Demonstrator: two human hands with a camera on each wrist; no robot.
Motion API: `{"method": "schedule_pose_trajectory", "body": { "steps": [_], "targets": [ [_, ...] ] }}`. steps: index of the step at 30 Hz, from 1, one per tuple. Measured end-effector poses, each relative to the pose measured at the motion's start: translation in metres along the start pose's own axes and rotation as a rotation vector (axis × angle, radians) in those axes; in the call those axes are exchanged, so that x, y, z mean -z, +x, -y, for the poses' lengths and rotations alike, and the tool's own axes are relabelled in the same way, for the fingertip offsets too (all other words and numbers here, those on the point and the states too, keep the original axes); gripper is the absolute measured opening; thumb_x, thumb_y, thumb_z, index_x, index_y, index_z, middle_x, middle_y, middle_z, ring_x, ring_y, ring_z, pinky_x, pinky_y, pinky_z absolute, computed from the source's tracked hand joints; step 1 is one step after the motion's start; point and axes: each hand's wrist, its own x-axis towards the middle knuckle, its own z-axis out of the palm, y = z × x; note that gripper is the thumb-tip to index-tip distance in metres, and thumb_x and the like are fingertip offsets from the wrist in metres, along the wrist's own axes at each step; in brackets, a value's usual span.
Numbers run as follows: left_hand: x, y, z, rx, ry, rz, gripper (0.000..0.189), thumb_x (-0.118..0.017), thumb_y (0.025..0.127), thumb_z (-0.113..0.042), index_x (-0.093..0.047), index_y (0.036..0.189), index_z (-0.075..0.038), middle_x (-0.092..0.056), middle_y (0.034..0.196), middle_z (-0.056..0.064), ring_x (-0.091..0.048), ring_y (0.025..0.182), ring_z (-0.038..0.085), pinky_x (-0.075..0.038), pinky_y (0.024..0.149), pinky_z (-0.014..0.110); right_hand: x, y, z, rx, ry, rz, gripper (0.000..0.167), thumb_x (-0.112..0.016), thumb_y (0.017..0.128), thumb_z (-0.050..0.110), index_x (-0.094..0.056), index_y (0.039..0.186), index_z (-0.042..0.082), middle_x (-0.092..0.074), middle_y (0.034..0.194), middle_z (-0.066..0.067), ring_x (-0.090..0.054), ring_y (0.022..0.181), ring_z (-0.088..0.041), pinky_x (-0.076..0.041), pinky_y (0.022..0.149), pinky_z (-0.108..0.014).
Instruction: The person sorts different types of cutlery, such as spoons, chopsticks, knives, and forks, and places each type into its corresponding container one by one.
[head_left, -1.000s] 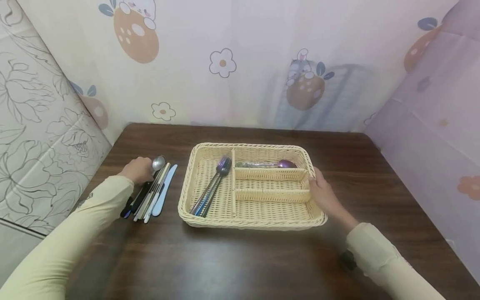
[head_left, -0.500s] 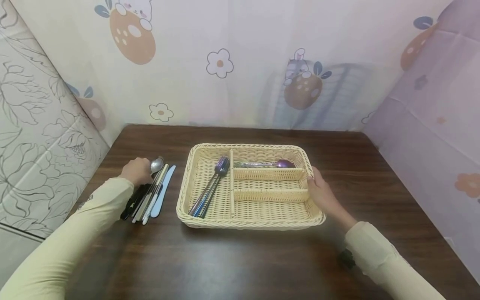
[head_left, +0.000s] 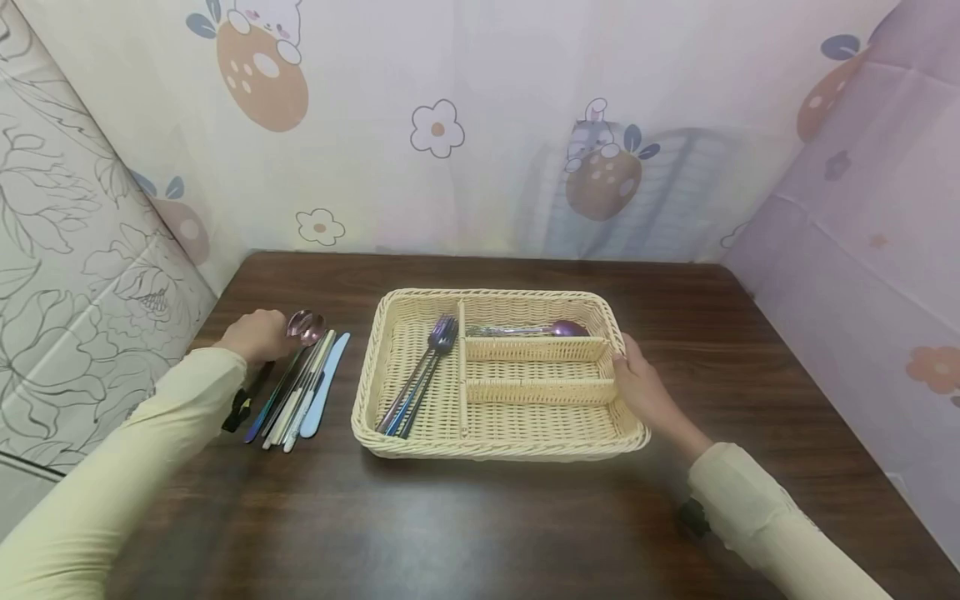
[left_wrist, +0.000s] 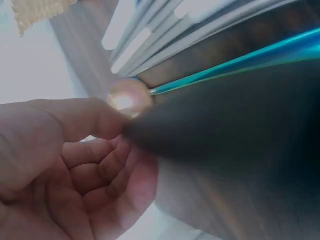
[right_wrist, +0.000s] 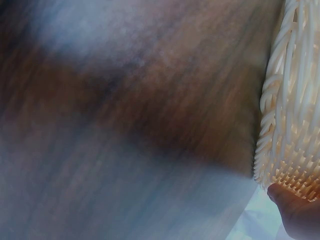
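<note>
My left hand (head_left: pixel 257 336), at the left of the table, pinches a spoon between thumb and fingers; its dark handle (left_wrist: pixel 200 120) runs back blurred in the left wrist view. Right at the fingertips show pinkish spoon bowls (head_left: pixel 305 327). Beside the hand another spoon's bowl (left_wrist: pixel 129 98) has a shiny teal handle. Just right lies a bundle of knives and pale-handled cutlery (head_left: pixel 303 392), with a light blue knife (head_left: pixel 326 387) outermost. My right hand (head_left: pixel 648 387) grips the right end of a divided wicker basket (head_left: pixel 491 450), thumb at the rim.
In the basket's long left compartment lie several dark shiny forks (head_left: pixel 427 367). Its back right compartment holds a purple spoon (head_left: pixel 570 328) with other shiny cutlery. A patterned curtain (head_left: pixel 495 183) hangs behind the brown wooden table (head_left: pixel 420 525).
My left hand has drawn a little left, away from the cutlery bundle. Pinkish spoon bowls show where a silver one was. My right hand stays on the basket.
</note>
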Motion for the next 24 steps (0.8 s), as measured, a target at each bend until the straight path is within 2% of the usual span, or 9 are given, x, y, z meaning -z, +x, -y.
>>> {"method": "schedule_pose_trajectory", "body": {
  "steps": [3, 6, 8, 12, 15, 19, 21, 24],
  "targets": [
    [0.01, -0.002, -0.009, -0.034, 0.038, -0.055, 0.038, -0.059, 0.087, -0.033, -0.043, 0.06, -0.011, -0.042, 0.056, 0.001, -0.043, 0.05, 0.019, -0.037, 0.048, 0.035, 0.0, 0.0, 0.0, 0.003, 0.005, 0.0, 0.053, -0.019, 0.104, 0.024, -0.003, 0.151, 0.004, -0.023, 0.147, -0.034, -0.023, 0.134, -0.047, -0.017, 0.105, -0.062],
    [0.021, -0.001, -0.02, -0.08, 0.061, -0.125, 0.037, -0.061, 0.086, -0.031, -0.045, 0.062, -0.009, -0.045, 0.058, 0.003, -0.044, 0.053, 0.021, -0.039, 0.049, 0.036, 0.001, 0.0, 0.0, 0.002, 0.007, -0.004, 0.053, -0.019, 0.104, 0.024, -0.003, 0.151, 0.004, -0.023, 0.147, -0.034, -0.022, 0.134, -0.048, -0.016, 0.106, -0.061],
    [0.028, 0.0, -0.031, -0.11, 0.071, -0.166, 0.032, -0.059, 0.087, -0.025, -0.047, 0.064, -0.007, -0.046, 0.059, 0.004, -0.045, 0.053, 0.021, -0.038, 0.048, 0.036, 0.001, 0.0, 0.0, 0.001, 0.004, -0.01, 0.054, -0.02, 0.104, 0.024, -0.003, 0.151, 0.004, -0.022, 0.147, -0.034, -0.022, 0.135, -0.048, -0.016, 0.106, -0.061],
    [0.04, 0.003, -0.056, -0.166, 0.068, -0.203, 0.018, -0.052, 0.088, -0.003, -0.051, 0.07, -0.003, -0.047, 0.058, 0.005, -0.043, 0.05, 0.018, -0.036, 0.046, 0.032, 0.002, -0.001, 0.0, 0.001, -0.002, -0.015, 0.054, -0.02, 0.104, 0.025, -0.003, 0.151, 0.004, -0.021, 0.147, -0.034, -0.022, 0.134, -0.048, -0.016, 0.106, -0.061],
    [0.045, 0.01, -0.077, -0.2, 0.058, -0.218, 0.018, -0.051, 0.089, 0.0, -0.054, 0.072, -0.003, -0.048, 0.056, 0.004, -0.042, 0.048, 0.015, -0.036, 0.045, 0.029, 0.001, -0.001, 0.0, 0.0, 0.006, -0.011, 0.055, -0.02, 0.104, 0.026, -0.002, 0.151, 0.005, -0.022, 0.147, -0.034, -0.023, 0.134, -0.048, -0.017, 0.106, -0.061],
    [0.048, 0.022, -0.111, -0.275, 0.046, -0.226, 0.022, -0.053, 0.091, -0.004, -0.054, 0.068, -0.003, -0.048, 0.055, 0.004, -0.039, 0.047, 0.014, -0.036, 0.045, 0.029, 0.001, -0.001, -0.001, 0.0, 0.018, -0.004, 0.055, -0.02, 0.104, 0.027, -0.002, 0.152, 0.006, -0.023, 0.147, -0.033, -0.023, 0.134, -0.047, -0.017, 0.106, -0.061],
    [0.047, 0.028, -0.13, -0.33, 0.043, -0.221, 0.019, -0.055, 0.09, -0.004, -0.058, 0.072, -0.002, -0.052, 0.06, 0.005, -0.044, 0.05, 0.016, -0.041, 0.049, 0.03, 0.0, -0.002, -0.001, -0.001, 0.022, -0.003, 0.055, -0.02, 0.104, 0.028, -0.003, 0.152, 0.006, -0.024, 0.147, -0.033, -0.024, 0.134, -0.047, -0.017, 0.106, -0.061],
    [0.044, 0.035, -0.16, -0.406, 0.04, -0.198, 0.012, -0.055, 0.091, -0.002, -0.064, 0.085, 0.003, -0.061, 0.072, 0.009, -0.054, 0.061, 0.02, -0.049, 0.06, 0.033, -0.002, -0.002, 0.0, -0.003, 0.033, 0.0, 0.054, -0.02, 0.105, 0.028, -0.004, 0.152, 0.007, -0.026, 0.146, -0.033, -0.026, 0.133, -0.047, -0.019, 0.105, -0.061]
  ]
}}
